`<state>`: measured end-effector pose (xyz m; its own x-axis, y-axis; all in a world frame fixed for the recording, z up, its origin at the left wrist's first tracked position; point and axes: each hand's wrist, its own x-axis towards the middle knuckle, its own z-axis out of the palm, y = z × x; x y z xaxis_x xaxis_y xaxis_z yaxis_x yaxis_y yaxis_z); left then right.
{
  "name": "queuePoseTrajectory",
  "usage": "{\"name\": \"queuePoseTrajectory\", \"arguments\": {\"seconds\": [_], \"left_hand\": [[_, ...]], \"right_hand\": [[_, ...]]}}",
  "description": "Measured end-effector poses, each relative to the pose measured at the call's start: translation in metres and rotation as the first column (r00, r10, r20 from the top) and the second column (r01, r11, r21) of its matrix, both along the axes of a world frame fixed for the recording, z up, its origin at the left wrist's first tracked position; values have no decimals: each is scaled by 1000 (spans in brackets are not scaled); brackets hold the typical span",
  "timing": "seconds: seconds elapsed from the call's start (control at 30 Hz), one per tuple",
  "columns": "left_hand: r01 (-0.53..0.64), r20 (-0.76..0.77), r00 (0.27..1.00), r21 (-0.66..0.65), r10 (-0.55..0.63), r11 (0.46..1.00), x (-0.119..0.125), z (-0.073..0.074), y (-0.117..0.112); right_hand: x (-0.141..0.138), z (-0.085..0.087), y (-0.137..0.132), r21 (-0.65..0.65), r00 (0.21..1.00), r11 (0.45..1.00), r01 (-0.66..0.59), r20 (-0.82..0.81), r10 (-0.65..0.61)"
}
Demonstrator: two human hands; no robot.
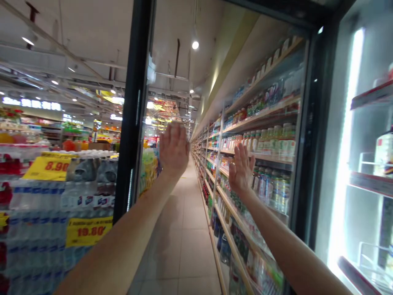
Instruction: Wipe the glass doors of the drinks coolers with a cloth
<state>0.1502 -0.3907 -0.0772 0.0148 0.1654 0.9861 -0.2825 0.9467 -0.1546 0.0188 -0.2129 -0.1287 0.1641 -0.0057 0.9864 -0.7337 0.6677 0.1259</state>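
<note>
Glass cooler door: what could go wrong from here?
The left hand and right hand are open, raised toward the glass cooler door: a hard push might swing it abruptly. A hand straying to the dark frame beside the light strip could get pinched if the door shuts.

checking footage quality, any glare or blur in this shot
In the head view, the light strip at right is blown out to white; same head view, the left hand and right hand look soft, and small print on the 19.80 sign is blurred.
</note>
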Motion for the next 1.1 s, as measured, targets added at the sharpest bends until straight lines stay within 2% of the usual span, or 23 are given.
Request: {"name": "queuePoseTrajectory", "arguments": {"seconds": [0.03,0.1,0.13,0.17,0.2,0.23,0.3,0.37,0.4,0.47,0.53,0.6,0.63,0.67,0.7,0.77,0.83,0.9,1.0,1.03,1.07,1.1], "left_hand": [[10,70,998,-106,-2,994,-6,-7,10],[79,225,974,-378,9,922,-19,-22,31],[110,275,961,-453,21,884,-23,-27,36],[120,290,957,-469,24,875,-23,-28,36],[104,271,962,-423,16,900,-19,-25,29],[70,219,976,-323,2,944,-12,-18,19],[18,62,998,-54,-15,998,6,1,-8],[21,-45,999,123,-16,992,19,14,-24],[27,-54,998,145,-19,989,20,16,-23],[36,2,999,74,-36,997,10,6,-7],[58,130,991,-104,-45,993,-7,-11,18],[100,238,971,-295,-29,950,-19,-22,32],[111,253,967,-349,-21,931,-20,-23,31],[108,237,971,-361,-21,926,-18,-20,26],[90,181,983,-317,-33,944,-13,-14,18],[64,26,998,-132,-61,989,-2,-2,1],[71,-36,997,-37,-72,997,0,1,-1],[89,44,996,-129,-84,988,-8,-12,15],[147,234,971,-422,-49,895,-26,-42,44],[152,250,968,-469,-35,870,-29,-47,46],[142,239,971,-476,-28,868,-27,-49,43],[119,202,979,-444,-31,888,-23,-47,34]], "right_hand": [[-1,0,1,5,1000,1000,-1,-4,1],[-3,0,3,19,1000,1000,-8,-15,9],[-3,-1,4,27,1000,1000,-13,-24,14],[-4,-1,5,30,999,999,-17,-32,18],[-4,-1,6,30,999,999,-20,-35,21],[-4,-1,6,25,999,999,-20,-31,21],[-3,-1,4,6,1000,1000,-18,-19,18],[-1,-1,2,-10,1000,1000,-19,-21,19],[-1,-1,1,-15,999,1000,-22,-27,21],[0,-1,1,-20,999,999,-29,-41,28],[-1,-1,1,-11,999,999,-31,-39,30],[-1,-1,3,1,999,1000,-29,-33,29],[-1,-1,3,6,999,1000,-28,-33,28],[0,-1,3,7,999,1000,-26,-30,27],[0,-1,3,-1,999,1000,-25,-29,25],[1,-1,2,-16,999,1000,-27,-23,27],[0,-1,1,-28,999,999,-39,-22,38],[-1,-1,2,-23,998,998,-60,-33,59],[-3,-2,5,-3,994,996,-94,-54,94],[-4,-2,6,1,993,994,-106,-59,106],[-4,-2,6,-1,991,993,-116,-63,116],[-3,-2,6,-7,991,992,-123,-61,122]]}}
